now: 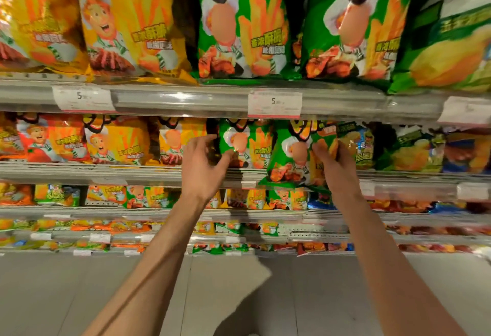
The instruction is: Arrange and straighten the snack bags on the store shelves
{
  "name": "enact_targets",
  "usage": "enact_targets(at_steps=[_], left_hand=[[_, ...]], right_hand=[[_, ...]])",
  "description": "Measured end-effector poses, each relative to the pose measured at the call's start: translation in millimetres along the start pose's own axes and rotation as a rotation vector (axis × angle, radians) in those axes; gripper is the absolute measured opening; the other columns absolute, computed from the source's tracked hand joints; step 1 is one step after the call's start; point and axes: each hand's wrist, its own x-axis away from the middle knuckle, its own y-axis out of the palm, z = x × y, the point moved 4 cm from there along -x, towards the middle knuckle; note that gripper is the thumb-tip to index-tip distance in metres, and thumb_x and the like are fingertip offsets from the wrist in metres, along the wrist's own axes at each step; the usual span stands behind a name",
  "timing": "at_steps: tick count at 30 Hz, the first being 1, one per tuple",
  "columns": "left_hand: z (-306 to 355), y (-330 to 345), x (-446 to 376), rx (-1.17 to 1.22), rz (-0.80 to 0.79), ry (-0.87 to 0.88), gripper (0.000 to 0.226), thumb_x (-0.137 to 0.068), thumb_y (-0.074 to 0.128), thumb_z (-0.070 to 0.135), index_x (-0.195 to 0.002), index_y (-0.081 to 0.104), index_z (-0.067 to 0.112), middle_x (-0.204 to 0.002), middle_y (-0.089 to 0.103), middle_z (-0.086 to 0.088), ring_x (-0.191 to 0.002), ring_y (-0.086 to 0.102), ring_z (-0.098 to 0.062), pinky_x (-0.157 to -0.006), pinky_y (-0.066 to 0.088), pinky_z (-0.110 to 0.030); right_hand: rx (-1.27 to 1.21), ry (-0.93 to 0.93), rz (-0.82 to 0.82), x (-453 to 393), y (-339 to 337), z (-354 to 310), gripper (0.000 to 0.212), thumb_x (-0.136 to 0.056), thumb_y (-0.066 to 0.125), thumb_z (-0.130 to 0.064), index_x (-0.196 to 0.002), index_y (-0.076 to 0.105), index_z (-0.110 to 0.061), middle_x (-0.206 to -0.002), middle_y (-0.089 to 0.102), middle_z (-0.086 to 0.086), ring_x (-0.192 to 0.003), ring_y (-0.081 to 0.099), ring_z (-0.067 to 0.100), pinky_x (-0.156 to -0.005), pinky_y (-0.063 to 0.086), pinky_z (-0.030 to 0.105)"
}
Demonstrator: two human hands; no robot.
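Head view, second shelf (106,173) down: left hand (203,163) pinches the left edge of a green bag (248,144) standing on the shelf, thumb in front. Just right of it, a second green bag (295,160) tilts out past the shelf lip, its right edge clamped in the right hand (336,168).

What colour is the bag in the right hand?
Green bag, with orange fries printed on it; head view.

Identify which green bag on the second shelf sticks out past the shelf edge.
The green bag held by the right hand: it tilts forward, its bottom overhanging the edge. The neighbouring green bag stands back.
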Motion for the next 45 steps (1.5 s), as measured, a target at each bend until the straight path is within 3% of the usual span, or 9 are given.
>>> enact_targets(at_steps=[6, 9, 14, 18, 20, 23, 31, 39, 45], left_hand=[[5.0, 21.9, -14.4, -0.092, -0.078, 0.013, 0.085, -0.090, 0.070, 0.054, -0.156, 0.034, 0.016, -0.150, 0.047, -0.009, -0.134, 0.049, -0.026, -0.105, 0.044, -0.039], [0.7, 20.1, -14.9, -0.093, -0.034, 0.042, 0.080, -0.089, 0.074, 0.047, -0.153, 0.039, 0.016, -0.147, 0.049, -0.008, -0.132, 0.050, -0.027, -0.106, 0.046, -0.041], [-8.0, 6.8, -11.4, -0.214, 0.178, 0.103, 0.075, -0.082, 0.081, 0.045, -0.143, 0.051, 0.013, -0.148, 0.040, -0.019, -0.139, 0.034, -0.038, -0.112, 0.036, -0.057], [-24.8, 6.1, -10.9, -0.226, 0.205, 0.043, 0.081, -0.082, 0.078, 0.054, -0.146, 0.049, 0.014, -0.163, 0.022, -0.023, -0.152, 0.016, -0.042, -0.117, 0.024, -0.062], [-30.3, 8.9, -11.4, -0.220, 0.167, 0.043, 0.083, -0.084, 0.072, 0.061, -0.149, 0.046, 0.017, -0.166, 0.019, -0.021, -0.154, 0.013, -0.039, -0.119, 0.020, -0.061], [-30.4, 9.7, -12.8, -0.219, 0.153, 0.053, 0.081, -0.085, 0.070, 0.063, -0.150, 0.046, 0.020, -0.167, 0.020, -0.017, -0.155, 0.011, -0.034, -0.119, 0.018, -0.059], [-33.9, 9.4, -11.2, -0.235, 0.124, 0.072, 0.079, -0.085, 0.070, 0.063, -0.150, 0.046, 0.024, -0.168, 0.018, -0.013, -0.156, 0.010, -0.032, -0.120, 0.019, -0.060], [-29.4, 11.8, -8.9, -0.249, 0.090, 0.064, 0.074, -0.090, 0.066, 0.060, -0.151, 0.046, 0.022, -0.169, 0.015, -0.012, -0.157, 0.006, -0.031, -0.123, 0.015, -0.056], [-28.4, -2.7, -10.6, -0.159, 0.052, 0.053, 0.066, -0.093, 0.068, 0.050, -0.148, 0.047, 0.020, -0.168, 0.021, -0.010, -0.156, 0.014, -0.029, -0.124, 0.018, -0.053]], right_hand=[[0.093, -0.098, 0.038, -25.9, 1.7, -6.6, 0.032, -0.099, 0.063, -0.038, -0.117, 0.060, -0.012, -0.093, 0.065, -0.004, -0.095, 0.067, 0.025, -0.087, 0.059, 0.047], [0.158, -0.155, 0.041, -34.4, 13.2, -12.0, 0.034, -0.101, 0.061, -0.030, -0.127, 0.055, -0.010, -0.097, 0.061, -0.004, -0.093, 0.064, 0.022, -0.075, 0.053, 0.025], [0.255, -0.282, 0.062, -29.8, 17.9, -14.2, 0.054, -0.103, 0.058, -0.030, -0.147, 0.038, -0.007, -0.121, 0.054, -0.002, -0.110, 0.051, 0.011, -0.082, 0.036, -0.001], [0.430, -0.432, 0.158, -13.7, 22.6, -0.1, 0.078, -0.095, 0.065, -0.040, -0.155, 0.026, -0.008, -0.147, 0.043, 0.011, -0.131, 0.046, 0.025, -0.108, 0.044, 0.038], [0.555, -0.416, 0.142, -6.6, 34.0, 6.7, 0.094, -0.093, 0.061, -0.056, -0.159, 0.017, -0.006, -0.159, 0.028, 0.018, -0.145, 0.033, 0.035, -0.117, 0.035, 0.049], [0.586, -0.376, 0.111, -7.6, 44.5, 5.5, 0.101, -0.092, 0.062, -0.060, -0.160, 0.012, -0.004, -0.165, 0.016, 0.021, -0.153, 0.018, 0.035, -0.124, 0.021, 0.048], [0.646, -0.379, 0.066, -17.2, 45.4, 11.3, 0.103, -0.093, 0.061, -0.061, -0.161, 0.006, -0.006, -0.167, 0.012, 0.020, -0.155, 0.012, 0.033, -0.125, 0.018, 0.047], [0.609, -0.339, 0.039, -18.7, 51.6, 19.6, 0.096, -0.087, 0.059, -0.067, -0.155, 0.021, -0.011, -0.150, 0.040, 0.020, -0.143, 0.037, 0.035, -0.115, 0.036, 0.055], [0.618, -0.263, 0.002, -23.2, 48.0, 15.4, 0.096, -0.084, 0.066, -0.063, -0.154, 0.026, -0.011, -0.152, 0.039, 0.015, -0.144, 0.033, 0.032, -0.119, 0.032, 0.053]])
